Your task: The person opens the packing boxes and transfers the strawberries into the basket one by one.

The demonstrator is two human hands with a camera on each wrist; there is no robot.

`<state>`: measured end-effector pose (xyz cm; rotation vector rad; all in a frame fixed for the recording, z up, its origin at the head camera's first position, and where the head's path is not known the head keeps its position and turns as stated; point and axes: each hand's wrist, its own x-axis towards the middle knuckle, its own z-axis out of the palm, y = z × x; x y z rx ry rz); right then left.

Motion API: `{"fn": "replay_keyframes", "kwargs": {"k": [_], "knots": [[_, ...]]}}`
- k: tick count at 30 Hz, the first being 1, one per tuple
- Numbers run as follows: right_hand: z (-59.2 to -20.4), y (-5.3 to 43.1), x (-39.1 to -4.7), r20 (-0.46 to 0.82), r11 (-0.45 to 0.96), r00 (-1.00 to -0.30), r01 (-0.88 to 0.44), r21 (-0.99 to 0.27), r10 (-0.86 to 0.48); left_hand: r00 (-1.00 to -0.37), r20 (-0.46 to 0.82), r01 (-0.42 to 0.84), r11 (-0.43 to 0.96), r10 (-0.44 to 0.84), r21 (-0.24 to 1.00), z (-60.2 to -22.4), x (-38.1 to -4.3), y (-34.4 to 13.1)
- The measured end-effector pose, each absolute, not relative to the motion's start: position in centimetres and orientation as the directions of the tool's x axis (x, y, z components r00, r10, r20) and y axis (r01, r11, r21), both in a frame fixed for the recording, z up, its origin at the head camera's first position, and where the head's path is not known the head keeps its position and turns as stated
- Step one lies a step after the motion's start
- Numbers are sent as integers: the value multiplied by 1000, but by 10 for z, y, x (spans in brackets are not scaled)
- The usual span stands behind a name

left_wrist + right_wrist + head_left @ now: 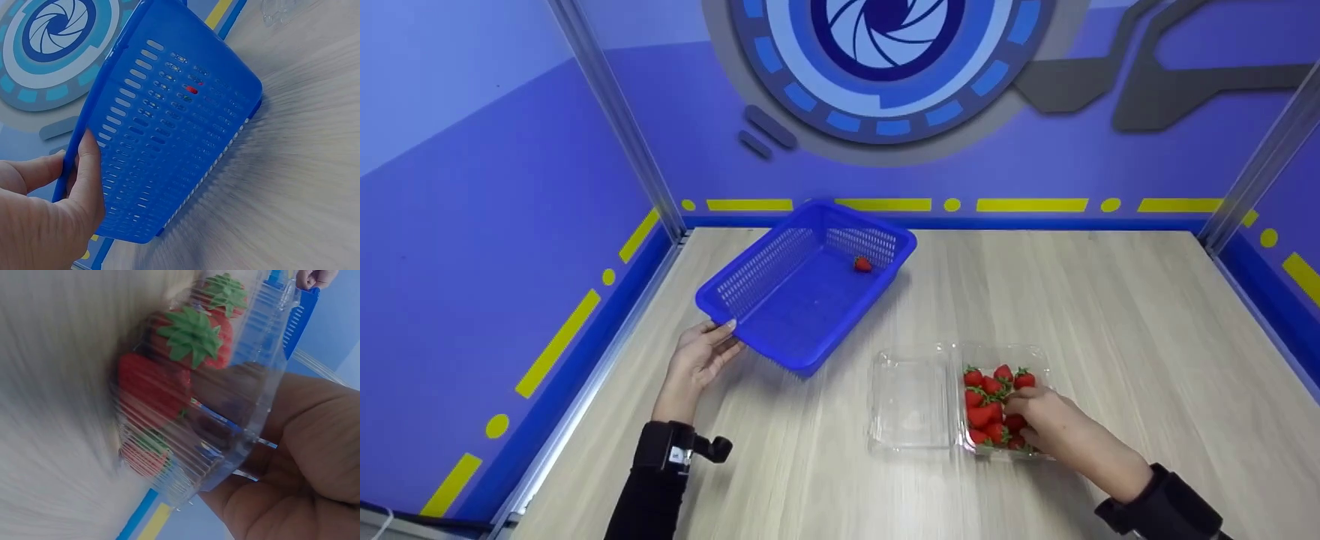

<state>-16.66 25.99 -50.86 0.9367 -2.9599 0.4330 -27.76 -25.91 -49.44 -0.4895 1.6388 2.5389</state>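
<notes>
My left hand point(701, 360) pinches the near-left rim of a blue plastic basket point(810, 367), thumb on one side and fingers on the other. The left wrist view shows the same grip on the rim from below the slotted basket wall point(169, 112). One strawberry point(862, 264) lies near the basket's far right end. My right hand point(1046, 420) reaches into a clear plastic box point(1039, 352) filled with several strawberries point(990, 386). In the right wrist view its fingers are among the strawberries point(154, 388) behind the ribbed wall. Whether they pinch one cannot be told.
The box's clear lid point(911, 401) lies folded open to its left. Everything rests on a light wooden table point(1147, 337). Blue printed panels point(960, 172) enclose it at the back and both sides.
</notes>
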Motion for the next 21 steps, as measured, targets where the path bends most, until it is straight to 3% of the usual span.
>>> {"fn": "replay_keyframes", "kwargs": {"k": [6,21], "knots": [[-512,259,-171,116,787,-811,-585,-198,-574,-944,-315,-242,-433,-104,868,-496,-276,-258],[-516,251,-171,123,817,-844,-536,-212,-522,-936,-331,-254,-428,-116,867,-494,-277,-259]]}}
